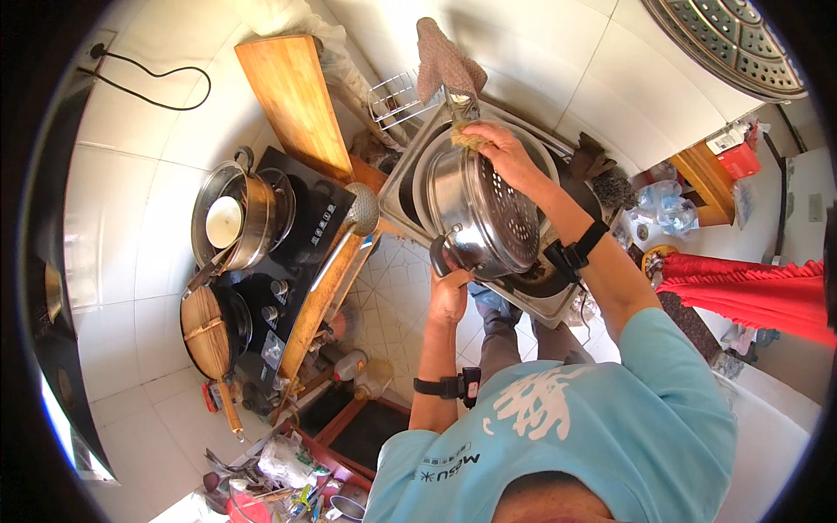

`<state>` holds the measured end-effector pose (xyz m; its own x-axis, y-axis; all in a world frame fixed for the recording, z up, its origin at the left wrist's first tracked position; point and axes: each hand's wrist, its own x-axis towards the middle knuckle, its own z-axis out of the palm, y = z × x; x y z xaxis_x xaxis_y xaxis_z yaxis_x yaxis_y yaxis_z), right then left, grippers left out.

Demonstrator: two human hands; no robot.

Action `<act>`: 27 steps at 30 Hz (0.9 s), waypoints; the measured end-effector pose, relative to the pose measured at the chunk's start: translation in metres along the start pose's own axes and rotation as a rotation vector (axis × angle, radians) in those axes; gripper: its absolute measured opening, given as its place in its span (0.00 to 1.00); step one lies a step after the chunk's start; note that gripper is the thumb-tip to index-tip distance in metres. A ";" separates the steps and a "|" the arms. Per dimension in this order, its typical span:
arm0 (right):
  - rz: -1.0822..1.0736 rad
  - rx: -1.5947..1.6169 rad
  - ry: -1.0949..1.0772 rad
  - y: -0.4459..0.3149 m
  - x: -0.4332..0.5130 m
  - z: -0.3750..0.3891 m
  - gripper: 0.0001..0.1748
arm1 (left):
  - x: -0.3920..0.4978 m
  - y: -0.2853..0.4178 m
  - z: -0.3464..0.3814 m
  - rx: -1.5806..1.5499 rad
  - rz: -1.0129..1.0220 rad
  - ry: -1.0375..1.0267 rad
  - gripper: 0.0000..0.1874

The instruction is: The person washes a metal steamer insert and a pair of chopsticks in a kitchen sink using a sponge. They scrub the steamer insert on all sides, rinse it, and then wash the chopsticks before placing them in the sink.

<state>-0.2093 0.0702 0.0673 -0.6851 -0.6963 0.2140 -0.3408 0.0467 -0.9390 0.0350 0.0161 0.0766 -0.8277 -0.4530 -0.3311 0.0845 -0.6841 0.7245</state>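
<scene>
My left hand [451, 295] grips the lower rim of a stainless steel steamer pot [451, 196], close to its dark loop handle [439, 255]. The steamer is tipped on its side, its perforated base facing right. Pressed to the far edge of the steamer is a yellowish scrubber [465, 135], held under the fingers of my right hand [507, 153]. Beneath the steamer is a round basin [552, 157], which sits over a steel sink [397, 212]. The tap is partly covered by a brown mesh cloth [444, 62].
On the left, a black gas stove [307, 225] carries a metal pot [258, 222] and a wok with a wooden lid [206, 327]. A skimmer [363, 209] lies at the stove's edge. A wooden cutting board [297, 104] leans behind. Another perforated steamer piece [732, 46] is at upper right.
</scene>
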 end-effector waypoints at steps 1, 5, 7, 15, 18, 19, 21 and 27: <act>0.066 0.078 0.023 0.008 -0.002 -0.003 0.23 | -0.003 -0.001 -0.003 -0.012 0.004 -0.004 0.35; 0.306 0.189 0.067 0.036 -0.024 -0.014 0.25 | -0.011 0.002 -0.023 -0.068 -0.003 -0.073 0.38; 0.410 0.123 0.098 0.044 -0.040 -0.012 0.25 | -0.010 0.004 -0.029 -0.123 -0.058 -0.010 0.39; 0.272 0.037 0.114 0.005 -0.110 0.025 0.27 | 0.011 -0.003 -0.035 -0.346 0.038 0.100 0.26; 0.076 -0.039 0.117 -0.033 -0.128 0.046 0.26 | 0.016 -0.005 -0.031 -0.367 -0.026 0.181 0.30; 0.059 -0.062 0.119 -0.041 -0.129 0.049 0.26 | 0.018 -0.005 -0.027 -0.363 0.003 0.143 0.29; -0.054 -0.100 0.113 -0.046 -0.133 0.049 0.26 | 0.016 -0.004 -0.020 -0.410 -0.007 0.209 0.28; -0.018 -0.095 0.215 0.020 -0.135 0.010 0.26 | -0.002 0.011 -0.010 -0.360 0.092 0.189 0.25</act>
<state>-0.1170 0.1582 0.0166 -0.7960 -0.5299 0.2925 -0.4064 0.1098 -0.9071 0.0429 0.0037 0.0792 -0.6941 -0.5957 -0.4042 0.3700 -0.7768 0.5095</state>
